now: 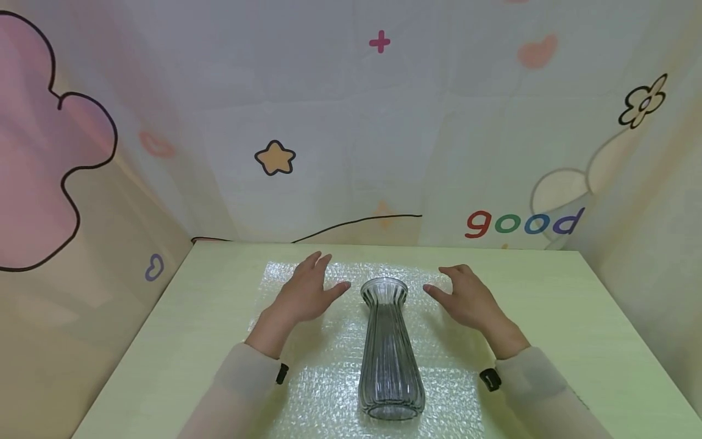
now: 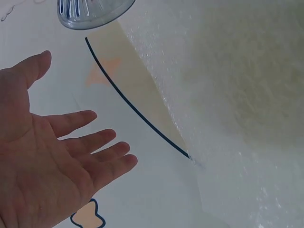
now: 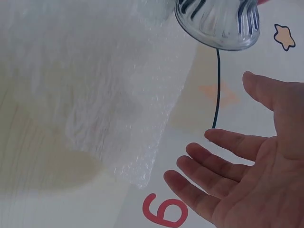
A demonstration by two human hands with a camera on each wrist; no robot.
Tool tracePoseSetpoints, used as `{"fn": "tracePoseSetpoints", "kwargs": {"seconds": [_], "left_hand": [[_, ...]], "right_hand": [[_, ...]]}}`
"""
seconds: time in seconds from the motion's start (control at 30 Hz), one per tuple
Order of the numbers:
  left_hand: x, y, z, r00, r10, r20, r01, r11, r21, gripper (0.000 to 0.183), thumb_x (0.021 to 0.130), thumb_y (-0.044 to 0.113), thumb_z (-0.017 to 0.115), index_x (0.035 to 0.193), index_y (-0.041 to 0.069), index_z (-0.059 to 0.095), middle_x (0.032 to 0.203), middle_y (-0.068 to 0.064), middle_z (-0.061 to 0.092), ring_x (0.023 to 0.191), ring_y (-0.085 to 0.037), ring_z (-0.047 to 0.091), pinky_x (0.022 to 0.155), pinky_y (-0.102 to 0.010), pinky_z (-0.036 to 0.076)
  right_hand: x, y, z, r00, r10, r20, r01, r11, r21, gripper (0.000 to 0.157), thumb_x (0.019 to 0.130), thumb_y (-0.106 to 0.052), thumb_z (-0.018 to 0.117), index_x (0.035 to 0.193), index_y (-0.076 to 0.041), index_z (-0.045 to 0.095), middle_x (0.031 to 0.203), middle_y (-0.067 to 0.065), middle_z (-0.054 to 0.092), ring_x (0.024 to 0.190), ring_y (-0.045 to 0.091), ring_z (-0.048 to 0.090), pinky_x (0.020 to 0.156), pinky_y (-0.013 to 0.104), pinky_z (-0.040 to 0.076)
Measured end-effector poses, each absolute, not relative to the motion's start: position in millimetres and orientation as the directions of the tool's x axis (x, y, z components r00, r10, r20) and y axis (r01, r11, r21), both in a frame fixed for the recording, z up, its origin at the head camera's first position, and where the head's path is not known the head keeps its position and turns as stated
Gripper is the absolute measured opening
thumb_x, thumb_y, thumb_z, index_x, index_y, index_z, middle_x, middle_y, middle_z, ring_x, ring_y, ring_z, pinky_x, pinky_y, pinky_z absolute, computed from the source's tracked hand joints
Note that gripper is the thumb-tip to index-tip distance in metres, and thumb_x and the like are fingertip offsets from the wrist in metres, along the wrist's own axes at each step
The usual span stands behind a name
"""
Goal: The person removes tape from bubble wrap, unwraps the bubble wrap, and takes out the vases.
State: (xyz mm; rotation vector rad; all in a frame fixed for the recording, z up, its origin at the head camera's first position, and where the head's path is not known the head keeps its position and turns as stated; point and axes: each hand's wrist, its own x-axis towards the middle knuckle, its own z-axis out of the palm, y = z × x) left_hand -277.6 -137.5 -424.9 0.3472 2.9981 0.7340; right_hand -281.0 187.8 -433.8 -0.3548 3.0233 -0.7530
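A ribbed clear glass vase (image 1: 390, 360) with a flared rim stands upright on a sheet of bubble wrap (image 1: 312, 390). To its left is my left hand (image 1: 307, 291), fingers spread and thumb pointing toward the rim, apart from the glass. My right hand (image 1: 466, 297) mirrors it on the other side, also holding nothing. In the left wrist view the vase rim (image 2: 97, 19) shows above the thumb of the left hand (image 2: 52, 152), its palm bare. The right wrist view has the rim (image 3: 218, 33) above the relaxed fingers of the right hand (image 3: 256, 161).
The bubble wrap lies flat over the middle of a pale table (image 1: 548, 305). Behind the table hangs a printed curtain (image 1: 340, 122) with a star and the word "good". More curtain closes off both sides. A dark strap piece (image 1: 490, 379) sits at the right cuff.
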Motion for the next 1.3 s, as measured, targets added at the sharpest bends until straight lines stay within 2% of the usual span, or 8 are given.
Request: {"fn": "tracePoseSetpoints", "kwargs": {"seconds": [0.37,0.5,0.63,0.73,0.87,1.03,1.17,1.3], "left_hand": [[-272.9,-115.5,-431.0,-0.957,0.272,-0.1,0.187,0.841,0.507,0.085,0.09,0.068,0.047,0.147,0.006,0.039,0.152,-0.014,0.04,0.143,-0.033,0.033,0.114,-0.049,0.03],[-271.8,-111.2,-431.6,-0.943,0.314,-0.107,0.21,0.815,0.541,0.08,0.091,0.067,0.046,0.137,0.002,0.051,0.139,-0.014,0.054,0.129,-0.032,0.05,0.103,-0.047,0.043],[-271.4,-106.0,-433.6,-0.927,0.352,-0.127,0.227,0.799,0.558,0.071,0.091,0.067,0.046,0.12,0.004,0.062,0.117,-0.01,0.066,0.103,-0.026,0.064,0.083,-0.041,0.051],[-270.4,-101.6,-436.3,-0.913,0.379,-0.149,0.238,0.794,0.559,0.065,0.092,0.067,0.045,0.11,0.008,0.066,0.106,-0.005,0.069,0.091,-0.02,0.064,0.075,-0.036,0.051],[-268.1,-95.8,-439.5,-0.902,0.395,-0.173,0.24,0.793,0.56,0.064,0.092,0.068,0.044,0.11,0.012,0.068,0.104,-0.002,0.069,0.092,-0.017,0.065,0.077,-0.035,0.051],[-268.4,-91.5,-444.3,-0.891,0.417,-0.18,0.249,0.78,0.573,0.066,0.09,0.072,0.04,0.11,0.016,0.069,0.101,0.003,0.069,0.087,-0.013,0.063,0.077,-0.033,0.051],[-269.8,-89.7,-448.2,-0.883,0.429,-0.188,0.25,0.771,0.586,0.065,0.09,0.073,0.039,0.1,0.017,0.071,0.085,0.004,0.065,0.073,-0.012,0.058,0.068,-0.031,0.049],[-270.2,-88.5,-451.2,-0.87,0.443,-0.219,0.215,0.739,0.638,0.058,0.092,0.07,0.04,0.087,0.019,0.067,0.073,0.002,0.061,0.065,-0.014,0.057,0.062,-0.031,0.048]], "right_hand": [[-270.8,166.0,-433.7,-0.956,-0.284,-0.071,-0.216,0.846,-0.487,0.072,0.094,-0.054,0.053,0.135,0.005,0.051,0.136,0.024,0.053,0.13,0.044,0.046,0.106,0.058,0.036],[-268.3,159.3,-434.3,-0.946,-0.311,-0.092,-0.224,0.831,-0.509,0.072,0.094,-0.057,0.052,0.132,0.003,0.056,0.134,0.022,0.057,0.127,0.042,0.05,0.103,0.057,0.039],[-266.8,154.2,-435.5,-0.939,-0.327,-0.109,-0.225,0.819,-0.528,0.07,0.093,-0.059,0.052,0.128,0.001,0.06,0.129,0.018,0.061,0.12,0.037,0.057,0.098,0.053,0.045],[-265.9,150.2,-436.9,-0.931,-0.346,-0.116,-0.232,0.806,-0.544,0.062,0.094,-0.056,0.053,0.122,-0.002,0.065,0.12,0.013,0.066,0.108,0.029,0.062,0.09,0.048,0.05],[-264.3,145.6,-438.0,-0.919,-0.371,-0.133,-0.233,0.783,-0.577,0.052,0.095,-0.053,0.053,0.115,-0.007,0.069,0.111,0.007,0.069,0.099,0.021,0.064,0.084,0.042,0.052],[-262.1,142.2,-438.7,-0.919,-0.37,-0.139,-0.225,0.779,-0.585,0.054,0.096,-0.053,0.05,0.118,-0.007,0.068,0.116,0.008,0.068,0.107,0.025,0.063,0.089,0.046,0.051],[-261.1,141.0,-440.1,-0.92,-0.361,-0.153,-0.206,0.778,-0.593,0.055,0.097,-0.054,0.048,0.118,-0.007,0.068,0.117,0.008,0.068,0.109,0.027,0.063,0.09,0.047,0.05],[-260.2,140.5,-441.9,-0.911,-0.367,-0.187,-0.176,0.757,-0.63,0.052,0.098,-0.053,0.047,0.115,-0.009,0.069,0.106,0.005,0.07,0.098,0.022,0.065,0.083,0.042,0.053]]}}
